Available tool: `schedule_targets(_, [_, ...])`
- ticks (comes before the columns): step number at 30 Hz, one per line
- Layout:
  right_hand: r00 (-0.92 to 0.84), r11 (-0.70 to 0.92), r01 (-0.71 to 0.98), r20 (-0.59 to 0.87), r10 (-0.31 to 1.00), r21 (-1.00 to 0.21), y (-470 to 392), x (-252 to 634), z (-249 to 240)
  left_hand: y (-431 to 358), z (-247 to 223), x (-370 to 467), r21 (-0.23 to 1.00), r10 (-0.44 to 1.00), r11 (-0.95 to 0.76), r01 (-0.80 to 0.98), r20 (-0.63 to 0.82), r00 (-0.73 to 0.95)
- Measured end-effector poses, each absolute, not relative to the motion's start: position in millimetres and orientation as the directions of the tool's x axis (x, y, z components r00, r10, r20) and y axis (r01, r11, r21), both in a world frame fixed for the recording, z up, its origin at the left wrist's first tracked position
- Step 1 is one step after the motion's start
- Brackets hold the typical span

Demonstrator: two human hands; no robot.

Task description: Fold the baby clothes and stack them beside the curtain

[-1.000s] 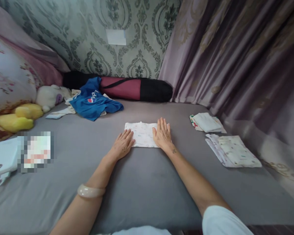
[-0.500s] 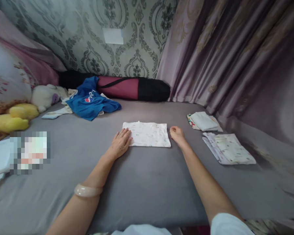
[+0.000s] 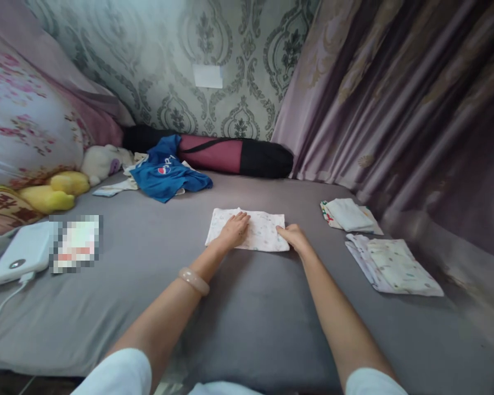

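Observation:
A folded white cloth [image 3: 261, 225] with a small faint print lies flat on the grey bed sheet in front of me; what kind of garment or cloth it is, I cannot tell. My left hand [image 3: 235, 229] rests on its middle, palm down, fingers stretched out. At the cloth's right edge, my right hand [image 3: 294, 237] pinches the border, thumb on top and the other fingers underneath, partly hidden.
Folded clothes [image 3: 399, 266] and a smaller folded stack [image 3: 349, 214] lie to the right. A blue T-shirt [image 3: 168, 174] is heaped at the back, before a long black and maroon bag [image 3: 214, 153]. Left are plush toys [image 3: 49, 195] and a white power bank [image 3: 27, 253] with a cable.
My left hand has slid from the cloth's left edge to its middle. My right hand, closed beside the cloth before, now grips its right edge. The view has shifted a little left.

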State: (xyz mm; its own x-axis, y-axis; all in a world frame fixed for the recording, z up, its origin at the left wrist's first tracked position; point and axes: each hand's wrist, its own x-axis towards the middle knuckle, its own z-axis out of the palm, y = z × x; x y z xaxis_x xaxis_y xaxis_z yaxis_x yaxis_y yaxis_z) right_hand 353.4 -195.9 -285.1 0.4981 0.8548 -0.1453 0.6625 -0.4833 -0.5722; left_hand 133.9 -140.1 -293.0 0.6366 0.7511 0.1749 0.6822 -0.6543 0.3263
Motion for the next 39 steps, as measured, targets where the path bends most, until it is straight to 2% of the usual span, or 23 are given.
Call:
schedule_targets(6, [0.515, -0.405, 0.525, -0.100, 0.851, -0.749, -197.0, 349.7, -284.0, -139.4, -298.9, 154.7, 0.291, 0.831, -0.555, 0.779, 0.151, 0.535])
schedule_targets(12, [0.452, -0.338, 0.185, -0.226, 0.863, -0.923, -200.2, 341.4, -276.5, -142.6, -306.2, 158.1, 0.248, 0.852, -0.523, 0.815, 0.149, 0.501])
schedule_targets(17, [0.339, -0.268, -0.097, -0.285, 0.897, -0.959, -199.8, 335.5, -263.2, -144.3, -308.1, 159.9, 0.200, 0.851, -0.524, 0.828, 0.150, 0.503])
schedule_targets(21, [0.233, -0.203, -0.355, -0.297, 0.926, -0.912, -195.8, 321.8, -249.1, -146.2, -305.2, 160.0, 0.171, 0.849, -0.528, 0.832, 0.125, 0.513])
schedule_targets(29, [0.184, -0.200, -0.297, -0.262, 0.947, -0.934, -177.5, 275.7, -231.6, -150.0, -295.4, 157.9, 0.192, 0.829, -0.559, 0.807, 0.102, 0.550])
schedule_targets(33, [0.175, -0.229, -0.245, -0.275, 0.945, -0.942, -173.1, 255.1, -226.5, -147.3, -287.0, 149.1, 0.252, 0.801, -0.594, 0.764, 0.087, 0.593])
schedule_targets(39, [0.195, -0.239, -0.170, -0.271, 0.943, -0.956, -168.8, 237.2, -220.6, -141.7, -276.7, 91.9, 0.337, 0.873, -0.484, 0.808, 0.257, 0.415])
